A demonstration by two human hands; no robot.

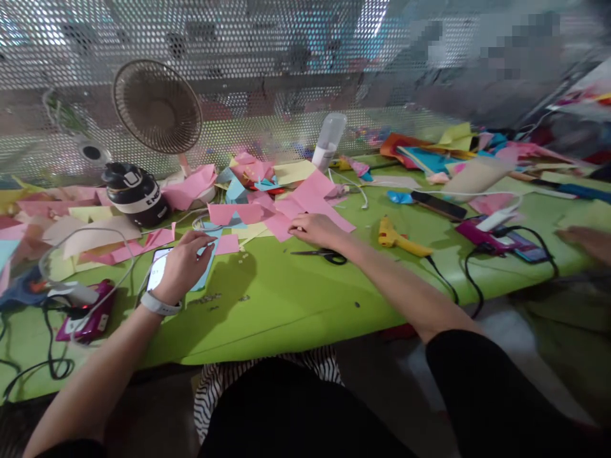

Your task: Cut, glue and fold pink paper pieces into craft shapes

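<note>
My left hand (187, 266), with a pale watch band (161, 305) at its wrist, hovers over a lit phone (157, 272) and a blue paper strip (204, 273). Its fingers are curled, with the tips drawn together near a small pink paper square (227, 244); whatever they pinch is too small to make out. My right hand (316, 230) is by a folded pink sheet (308, 194), its fingers bunched and bent down. Anything between those fingertips is hidden. Below that hand lie dark scissors (323, 255). Small dark bits (207, 298) are scattered on the green tabletop (286, 305).
Coloured paper piles up along the back, around a fan (157, 107), a black jar (136, 194) and a clear bottle (329, 141). Rightward lie a yellow glue gun (401, 239), a dark phone (439, 205) and a purple power strip (487, 238). Another person's hand (587, 242) shows far right.
</note>
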